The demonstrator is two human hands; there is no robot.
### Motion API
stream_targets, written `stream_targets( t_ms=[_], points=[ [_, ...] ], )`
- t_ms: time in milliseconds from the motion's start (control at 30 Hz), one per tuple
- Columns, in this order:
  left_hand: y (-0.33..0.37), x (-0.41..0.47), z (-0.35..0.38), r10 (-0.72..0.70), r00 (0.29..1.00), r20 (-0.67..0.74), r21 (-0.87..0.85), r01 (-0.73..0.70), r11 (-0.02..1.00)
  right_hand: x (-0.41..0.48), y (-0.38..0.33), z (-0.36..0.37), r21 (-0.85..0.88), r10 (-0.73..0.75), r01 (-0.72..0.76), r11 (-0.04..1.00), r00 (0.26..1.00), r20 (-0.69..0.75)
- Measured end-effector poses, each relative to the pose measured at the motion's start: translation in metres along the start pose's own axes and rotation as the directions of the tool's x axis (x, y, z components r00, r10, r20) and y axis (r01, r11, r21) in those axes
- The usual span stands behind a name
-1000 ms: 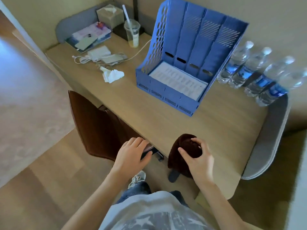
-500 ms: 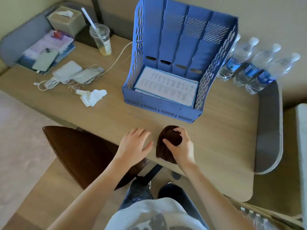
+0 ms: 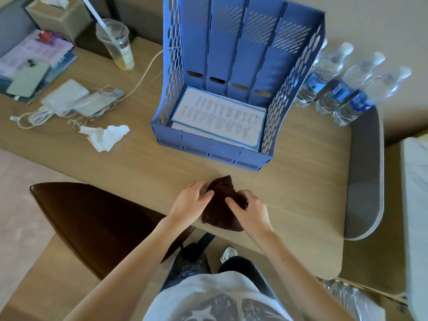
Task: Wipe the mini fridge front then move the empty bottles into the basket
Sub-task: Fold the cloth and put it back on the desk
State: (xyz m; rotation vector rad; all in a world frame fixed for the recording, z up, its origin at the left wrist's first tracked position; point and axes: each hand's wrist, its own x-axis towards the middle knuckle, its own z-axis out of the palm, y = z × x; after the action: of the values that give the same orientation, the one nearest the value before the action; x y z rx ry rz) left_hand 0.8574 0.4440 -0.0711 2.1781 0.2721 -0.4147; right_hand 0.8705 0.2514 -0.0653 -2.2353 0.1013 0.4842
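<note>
A dark brown cloth point(image 3: 220, 200) lies bunched near the front edge of the wooden desk point(image 3: 301, 193). My right hand point(image 3: 251, 212) grips its right side. My left hand point(image 3: 191, 202) presses against its left side, fingers curled onto it. Several clear plastic bottles point(image 3: 340, 82) with blue labels stand in a row at the desk's back right corner, to the right of a blue file rack point(image 3: 231, 89). The mini fridge is not in view.
A brown chair point(image 3: 97, 218) stands at the desk's front left. A crumpled tissue point(image 3: 104, 135), chargers with cables point(image 3: 69, 103), a plastic cup with a straw point(image 3: 118, 47), a tissue box point(image 3: 58, 15) and magazines point(image 3: 32, 63) occupy the desk's left half. More bottles point(image 3: 347, 295) lie low at the right.
The view has shifted to the right along the desk. My left hand has left the chair back and come onto the cloth beside my right hand.
</note>
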Motion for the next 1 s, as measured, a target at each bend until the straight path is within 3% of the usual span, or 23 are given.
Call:
stream_targets(
  t_ms=[133, 333, 500, 633, 733, 900, 1000],
  points=[
    [0.008, 0.014, 0.006, -0.097, 0.990, 0.100, -0.257, 0.120, 0.959, 0.000, 0.001, -0.009, 0.148, 0.061, -0.068, 0.987, 0.997, 0.048],
    [0.017, 0.017, 0.006, -0.194, 0.957, 0.215, -0.512, 0.280, 0.812, -0.003, 0.009, -0.014, 0.291, 0.067, -0.049, 0.956, 0.996, -0.055],
    [0.019, 0.014, 0.010, -0.239, 0.953, 0.186, -0.520, 0.302, 0.799, -0.009, 0.015, -0.014, 0.399, 0.142, -0.111, 0.910, 0.989, -0.048],
    [0.018, 0.008, 0.013, -0.215, 0.968, 0.132, -0.517, 0.252, 0.818, -0.010, 0.015, -0.016, 0.392, 0.171, -0.215, 0.895, 0.975, 0.143],
    [0.020, 0.005, 0.014, -0.169, 0.980, 0.105, -0.485, 0.198, 0.852, -0.013, 0.013, -0.017, 0.362, 0.113, -0.178, 0.915, 0.975, 0.192],
    [0.024, 0.000, 0.015, -0.130, 0.991, -0.041, -0.373, 0.106, 0.922, -0.015, 0.013, -0.024, 0.286, 0.053, -0.099, 0.953, 0.985, 0.165],
    [0.026, -0.005, 0.014, -0.172, 0.965, -0.199, -0.333, 0.099, 0.938, -0.016, 0.020, -0.033, 0.201, 0.072, -0.071, 0.977, 0.997, 0.003]
  ],
)
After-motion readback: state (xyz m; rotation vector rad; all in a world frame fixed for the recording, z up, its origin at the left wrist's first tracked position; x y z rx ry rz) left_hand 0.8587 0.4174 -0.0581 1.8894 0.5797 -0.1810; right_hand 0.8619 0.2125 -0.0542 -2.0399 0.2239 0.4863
